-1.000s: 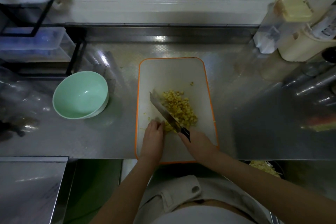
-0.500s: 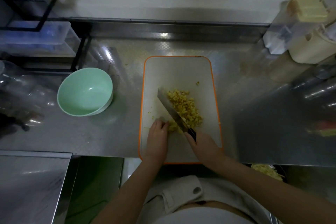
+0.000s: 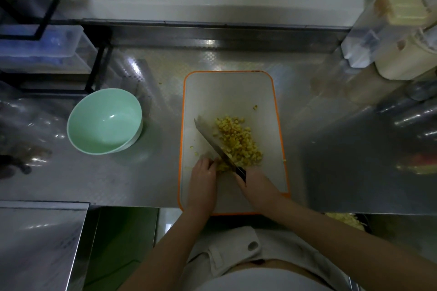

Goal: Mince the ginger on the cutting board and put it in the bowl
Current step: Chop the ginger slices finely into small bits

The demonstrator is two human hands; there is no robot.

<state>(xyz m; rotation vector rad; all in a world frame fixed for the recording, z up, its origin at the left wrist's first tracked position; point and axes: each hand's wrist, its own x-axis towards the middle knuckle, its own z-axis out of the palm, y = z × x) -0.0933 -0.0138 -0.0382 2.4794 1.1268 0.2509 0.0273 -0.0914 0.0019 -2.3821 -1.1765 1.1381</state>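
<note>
A heap of yellow chopped ginger (image 3: 238, 143) lies in the middle of a white cutting board (image 3: 227, 92) with an orange rim. My right hand (image 3: 256, 181) grips the black handle of a knife (image 3: 214, 143), whose blade slants up-left along the heap's left side. My left hand (image 3: 203, 173) sits on the board left of the blade, fingers curled over a small piece of ginger by the near end of the heap. A pale green bowl (image 3: 105, 120) with nothing in it stands on the steel counter left of the board.
A black wire rack with clear plastic boxes (image 3: 40, 47) stands at the back left. Cream and clear containers (image 3: 397, 38) crowd the back right corner. Shiny metal items (image 3: 416, 118) lie at the right. A dish of pale shreds (image 3: 345, 221) shows below the counter's front edge.
The view shifted slightly. The knife and both hands stay at the near left of the ginger heap, with only small chopping motion.
</note>
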